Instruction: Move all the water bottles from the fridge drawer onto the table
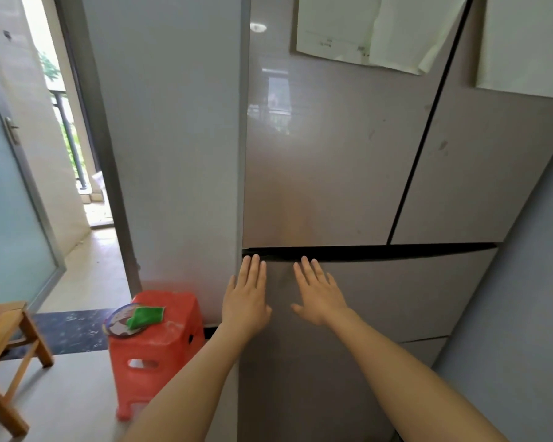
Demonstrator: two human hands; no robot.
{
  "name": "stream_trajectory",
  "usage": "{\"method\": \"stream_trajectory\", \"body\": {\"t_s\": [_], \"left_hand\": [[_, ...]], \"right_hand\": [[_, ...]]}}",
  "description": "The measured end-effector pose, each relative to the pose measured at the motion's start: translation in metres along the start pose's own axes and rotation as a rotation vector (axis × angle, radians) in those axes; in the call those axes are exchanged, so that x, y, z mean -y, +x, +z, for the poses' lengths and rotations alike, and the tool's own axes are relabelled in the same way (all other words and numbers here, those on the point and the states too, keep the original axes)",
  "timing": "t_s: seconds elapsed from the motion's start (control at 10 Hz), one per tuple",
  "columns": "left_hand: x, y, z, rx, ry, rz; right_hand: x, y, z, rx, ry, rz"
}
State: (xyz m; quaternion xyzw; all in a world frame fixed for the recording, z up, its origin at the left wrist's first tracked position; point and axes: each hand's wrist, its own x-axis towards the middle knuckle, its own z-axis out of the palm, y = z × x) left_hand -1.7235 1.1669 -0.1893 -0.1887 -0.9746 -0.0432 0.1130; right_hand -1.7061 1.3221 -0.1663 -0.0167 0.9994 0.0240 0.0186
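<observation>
The fridge drawer (396,298) is shut, so I cannot see the water bottles. It sits under the two tall fridge doors, with a dark gap (380,252) running along its top edge.

My left hand (245,301) lies flat on the drawer front, near its left corner. My right hand (320,295) lies flat just beside it, and the two hands do not touch. All my fingers are straight and point up, and their tips reach the top edge of the drawer, right at the dark gap. My grip is open on both sides and holds nothing.

Under this drawer is another drawer front (422,349), also shut. Above, the left door (326,154) is shiny. White papers (364,30) hang at its top, and another sheet hangs on the right door (492,170).

On the floor (61,393), close to the left side of the fridge, stands a red stool (154,352). A round plate (118,323) lies on it, and a green cloth (146,315) lies on the plate. Farther left, at the edge of my view, is a small wooden thing with legs (4,333). Behind it a dark mat (74,330) lies on the floor before an open glass door (10,218).
</observation>
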Motion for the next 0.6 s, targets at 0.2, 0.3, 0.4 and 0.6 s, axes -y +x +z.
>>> {"method": "stream_trajectory", "body": {"t_s": [0.2, 0.3, 0.4, 0.6], "left_hand": [[0.004, 0.012, 0.005, 0.061, 0.013, -0.007], [0.002, 0.013, 0.007, 0.064, 0.013, -0.013], [0.005, 0.015, 0.005, 0.101, 0.041, -0.022], [0.001, 0.013, -0.008, 0.161, 0.012, -0.028]], "right_hand": [[-0.004, 0.011, 0.005, 0.003, -0.009, -0.015], [-0.006, 0.011, 0.004, 0.017, -0.019, -0.021], [-0.01, 0.013, -0.005, 0.051, -0.023, -0.023], [-0.018, -0.029, -0.015, 0.041, 0.188, 0.043]]}}
